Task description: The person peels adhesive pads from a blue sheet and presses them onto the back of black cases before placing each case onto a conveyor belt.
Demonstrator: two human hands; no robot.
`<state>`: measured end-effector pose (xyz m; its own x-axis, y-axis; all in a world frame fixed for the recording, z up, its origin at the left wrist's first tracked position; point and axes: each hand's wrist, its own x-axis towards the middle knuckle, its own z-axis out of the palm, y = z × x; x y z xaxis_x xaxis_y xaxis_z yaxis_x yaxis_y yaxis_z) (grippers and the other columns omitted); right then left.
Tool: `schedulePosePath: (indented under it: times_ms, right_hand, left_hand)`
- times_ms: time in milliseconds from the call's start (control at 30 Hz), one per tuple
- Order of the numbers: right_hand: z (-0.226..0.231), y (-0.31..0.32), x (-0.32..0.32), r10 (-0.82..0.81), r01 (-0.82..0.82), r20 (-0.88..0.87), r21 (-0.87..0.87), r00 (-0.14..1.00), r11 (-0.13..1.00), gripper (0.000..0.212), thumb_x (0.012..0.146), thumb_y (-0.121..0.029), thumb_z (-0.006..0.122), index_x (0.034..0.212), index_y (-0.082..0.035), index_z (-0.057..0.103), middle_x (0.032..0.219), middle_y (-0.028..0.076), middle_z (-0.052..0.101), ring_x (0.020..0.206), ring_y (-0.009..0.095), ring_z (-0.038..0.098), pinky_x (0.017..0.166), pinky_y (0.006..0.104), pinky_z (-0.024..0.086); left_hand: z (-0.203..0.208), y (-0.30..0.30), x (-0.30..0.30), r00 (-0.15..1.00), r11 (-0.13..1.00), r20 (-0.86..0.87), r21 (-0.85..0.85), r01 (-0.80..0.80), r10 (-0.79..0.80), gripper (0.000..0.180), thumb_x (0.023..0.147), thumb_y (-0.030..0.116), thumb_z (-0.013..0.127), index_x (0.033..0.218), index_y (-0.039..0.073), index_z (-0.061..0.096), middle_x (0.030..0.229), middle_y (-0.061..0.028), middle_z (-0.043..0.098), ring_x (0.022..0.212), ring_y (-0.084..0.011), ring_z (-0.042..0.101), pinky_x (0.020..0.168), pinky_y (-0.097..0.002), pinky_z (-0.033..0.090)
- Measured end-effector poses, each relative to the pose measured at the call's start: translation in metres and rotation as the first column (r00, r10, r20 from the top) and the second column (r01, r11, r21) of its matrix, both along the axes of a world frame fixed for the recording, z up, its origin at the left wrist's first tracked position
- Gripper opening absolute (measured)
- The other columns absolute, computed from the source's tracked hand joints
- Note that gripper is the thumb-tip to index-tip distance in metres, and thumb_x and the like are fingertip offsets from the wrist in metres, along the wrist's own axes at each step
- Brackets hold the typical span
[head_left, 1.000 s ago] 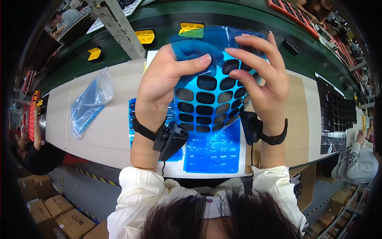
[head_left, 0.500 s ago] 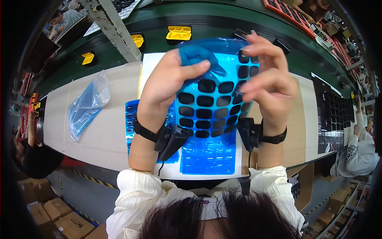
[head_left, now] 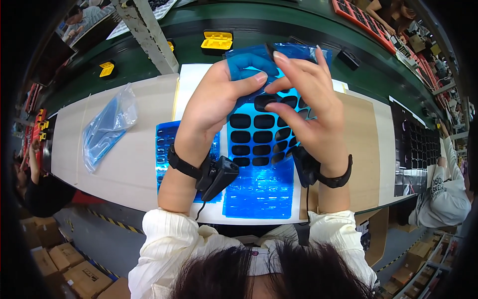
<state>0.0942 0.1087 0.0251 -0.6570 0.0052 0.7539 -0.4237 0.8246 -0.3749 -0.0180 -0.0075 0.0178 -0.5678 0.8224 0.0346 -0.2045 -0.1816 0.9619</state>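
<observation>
My left hand (head_left: 221, 94) grips the upper left part of a translucent blue film sheet (head_left: 254, 112), thumb in front and fingers showing through behind. Rows of black rounded pads (head_left: 263, 121) sit on this sheet, which curves as it hangs above the table. Over its upper right part is my right hand (head_left: 316, 102), fingers apart. Its thumb and a forefinger stand either side of one pad near the top. A small dark piece (head_left: 270, 52) shows at another fingertip; I cannot tell whether it is held. Both wrists carry black strapped devices.
Blue film sheets (head_left: 259, 194) lie on the white board below my hands. A clear bag with blue film (head_left: 109, 127) is at left, a black sheet with cut-outs (head_left: 418, 144) at right. Beyond, yellow-lined cases (head_left: 217, 42) sit on a green conveyor (head_left: 189, 32) behind a post (head_left: 147, 37).
My right hand has moved left and inward over the sheet, its thumb and forefinger now at a pad near the top. My left hand keeps its hold.
</observation>
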Motion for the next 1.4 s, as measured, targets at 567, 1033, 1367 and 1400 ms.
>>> schedulePosePath:
  times_ms: [567,1033,1367,1400]
  right_hand:
    - [-0.017,-0.007,-0.011,-0.107,0.110,-0.084,0.034,0.991,0.993,0.063,0.058,0.004,0.067,0.117,-0.008,0.048,0.081,0.002,0.062,0.092,0.019,0.054,0.099,0.0466,0.022]
    - [-0.013,-0.003,-0.007,-0.028,0.025,-0.041,-0.086,0.999,0.996,0.064,0.059,0.006,0.065,0.119,-0.004,0.044,0.074,0.003,0.061,0.085,0.018,0.057,0.101,0.0454,0.020]
    - [0.007,0.000,0.019,0.066,-0.052,0.031,-0.350,0.997,0.935,0.066,0.062,0.004,0.064,0.122,0.000,0.036,0.067,0.002,0.059,0.084,0.016,0.056,0.100,0.0431,0.022]
    - [0.009,0.003,0.021,0.018,-0.025,-0.020,-0.446,1.000,0.895,0.066,0.063,0.003,0.065,0.122,0.001,0.035,0.068,0.002,0.059,0.085,0.016,0.056,0.100,0.0427,0.022]
  left_hand:
    - [-0.001,0.004,0.001,0.997,0.997,0.003,0.004,-0.079,0.079,0.021,0.078,0.006,0.056,0.099,0.003,0.055,0.088,-0.0049,0.060,0.077,-0.0112,0.057,0.071,-0.0244,0.045]
    - [-0.004,0.009,0.005,0.994,1.000,0.109,0.012,-0.024,0.023,0.024,0.077,0.003,0.056,0.101,0.001,0.055,0.091,-0.0078,0.060,0.078,-0.0136,0.058,0.070,-0.0263,0.046]
    - [-0.065,0.034,-0.015,0.959,0.973,-0.278,-0.231,-0.009,-0.057,0.037,0.072,0.010,0.062,0.105,0.001,0.051,0.098,-0.0131,0.057,0.089,-0.0224,0.056,0.076,-0.0336,0.045]
    - [-0.075,0.037,-0.017,0.833,0.937,-0.553,-0.289,-0.198,0.006,0.042,0.070,0.012,0.064,0.107,0.002,0.050,0.103,-0.0148,0.055,0.094,-0.0251,0.054,0.078,-0.0356,0.044]
